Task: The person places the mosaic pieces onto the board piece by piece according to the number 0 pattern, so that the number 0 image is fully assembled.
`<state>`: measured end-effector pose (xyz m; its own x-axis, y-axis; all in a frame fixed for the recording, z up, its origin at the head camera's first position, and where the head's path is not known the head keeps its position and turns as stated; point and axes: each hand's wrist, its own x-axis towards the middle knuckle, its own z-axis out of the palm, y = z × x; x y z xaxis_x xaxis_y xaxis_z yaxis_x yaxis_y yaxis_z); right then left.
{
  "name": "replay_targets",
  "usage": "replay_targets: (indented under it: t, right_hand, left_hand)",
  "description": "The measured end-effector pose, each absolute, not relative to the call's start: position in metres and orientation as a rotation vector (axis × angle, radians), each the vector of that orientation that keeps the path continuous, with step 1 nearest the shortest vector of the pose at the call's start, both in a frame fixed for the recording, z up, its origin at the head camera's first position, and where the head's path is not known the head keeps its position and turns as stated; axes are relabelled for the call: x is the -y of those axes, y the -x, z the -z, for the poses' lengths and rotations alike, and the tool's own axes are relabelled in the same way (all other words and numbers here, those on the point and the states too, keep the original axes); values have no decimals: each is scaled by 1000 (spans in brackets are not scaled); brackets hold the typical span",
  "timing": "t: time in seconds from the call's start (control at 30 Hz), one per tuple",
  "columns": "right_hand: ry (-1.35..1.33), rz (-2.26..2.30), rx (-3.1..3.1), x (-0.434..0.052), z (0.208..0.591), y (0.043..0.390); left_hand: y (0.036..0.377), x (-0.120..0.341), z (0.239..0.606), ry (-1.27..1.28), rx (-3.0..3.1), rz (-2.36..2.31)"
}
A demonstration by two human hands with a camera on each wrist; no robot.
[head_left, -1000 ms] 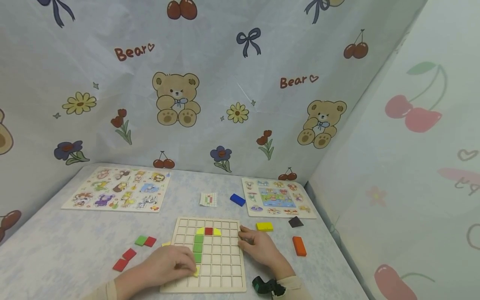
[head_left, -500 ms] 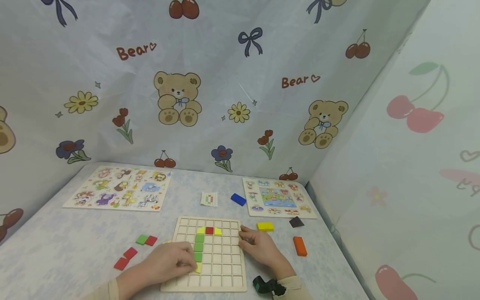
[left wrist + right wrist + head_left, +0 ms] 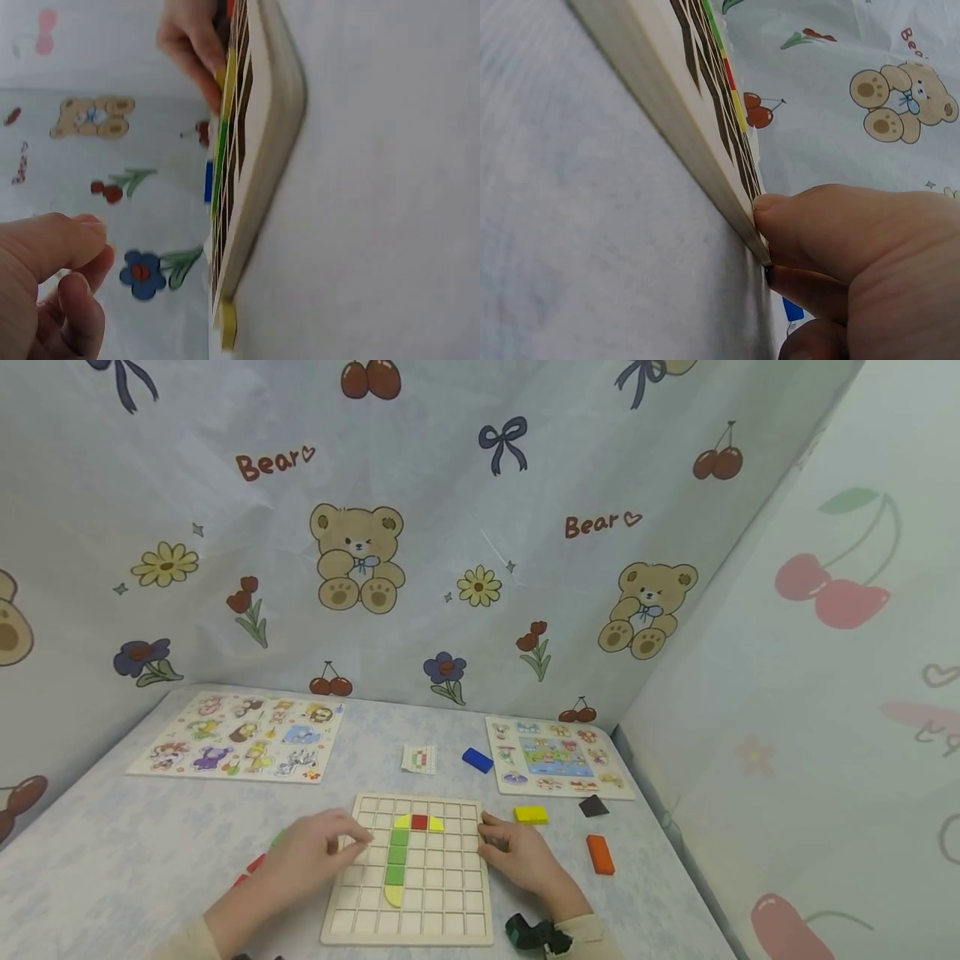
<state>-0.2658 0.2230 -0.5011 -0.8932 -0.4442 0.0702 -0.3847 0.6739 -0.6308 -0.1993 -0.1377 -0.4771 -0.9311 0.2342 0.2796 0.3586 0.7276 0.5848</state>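
Note:
A wooden grid board (image 3: 453,897) lies in front of me in the head view. Along one of its columns runs a line of green tiles (image 3: 397,857), with a rounded yellow piece (image 3: 393,895) at the near end. A red tile (image 3: 419,822) sits between two yellow corner pieces (image 3: 436,824) at the far end. My left hand (image 3: 311,852) hovers over the board's left edge, holding nothing, thumb and fingers slightly apart in the left wrist view. My right hand (image 3: 525,856) pinches the board's right edge, thumb (image 3: 802,225) on its top face.
Red tiles (image 3: 257,863) lie left, partly behind my left arm. Behind the board are an animal puzzle (image 3: 225,770), a pattern card (image 3: 418,759), a blue block (image 3: 477,760) and another puzzle (image 3: 558,756). Yellow (image 3: 531,815) and orange blocks (image 3: 601,854) lie right; a yellow piece (image 3: 228,326) touches the board's corner.
My left hand has let go of the rounded yellow piece, which now lies below the green tiles, and has moved up and left. The right hand stays at the board's edge.

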Motion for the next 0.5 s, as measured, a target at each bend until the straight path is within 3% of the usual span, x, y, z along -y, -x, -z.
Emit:
replay_targets:
  t: [0.17, 0.5]
  right_hand:
    - [696, 991, -2812, -223, 500, 266]
    - [688, 991, -2808, -223, 499, 265]
  left_hand:
    - [207, 164, 465, 118, 2827, 988]
    - [212, 200, 464, -23, 3005, 914]
